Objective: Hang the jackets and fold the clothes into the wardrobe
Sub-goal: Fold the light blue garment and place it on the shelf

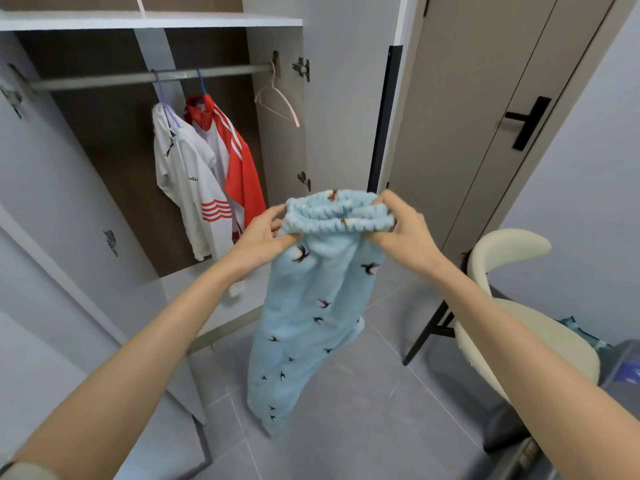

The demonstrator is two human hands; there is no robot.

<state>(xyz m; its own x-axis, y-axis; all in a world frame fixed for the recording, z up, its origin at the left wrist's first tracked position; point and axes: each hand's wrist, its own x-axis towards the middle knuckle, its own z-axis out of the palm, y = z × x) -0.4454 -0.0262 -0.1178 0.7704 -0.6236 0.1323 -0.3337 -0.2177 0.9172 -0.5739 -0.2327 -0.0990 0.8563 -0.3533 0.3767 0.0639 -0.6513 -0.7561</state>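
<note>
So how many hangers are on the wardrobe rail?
3: a purple hanger holding the white jacket, a blue hanger holding the red jacket, and an empty pink hanger at the right end of the rail. The jackets could hide another.

A pair of light blue fleece trousers with dark bird print (313,306) hangs at frame centre, elastic waistband bunched at the top, legs dangling. At upper left, a white jacket with red stripes (188,183) and a red-and-white striped jacket (242,168) hang side by side from the metal rail (104,80) of the open grey, brown-backed wardrobe (86,150).
</note>
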